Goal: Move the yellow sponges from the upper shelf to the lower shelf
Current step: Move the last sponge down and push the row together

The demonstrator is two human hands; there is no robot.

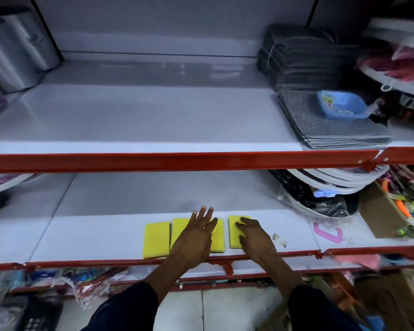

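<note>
Resting flat—hands (221, 235) on edge-side sponges (156, 240)

Four yellow sponges lie in a row under and beside the two hands: one (156, 240) just left of the left hand (194, 237), two (180, 229) (217, 237) partly under that hand, one (234, 232) under the right hand (255, 237). Beyond the right hand, up on the higher shelf, sit two stacks of grey mats (304, 58) (330, 125) and one blue tray (341, 105).

Lower shelf (105, 232): bare white surface left and far of the yellow sponges (156, 240); wrapped plates (320, 199) crowd the right.
</note>
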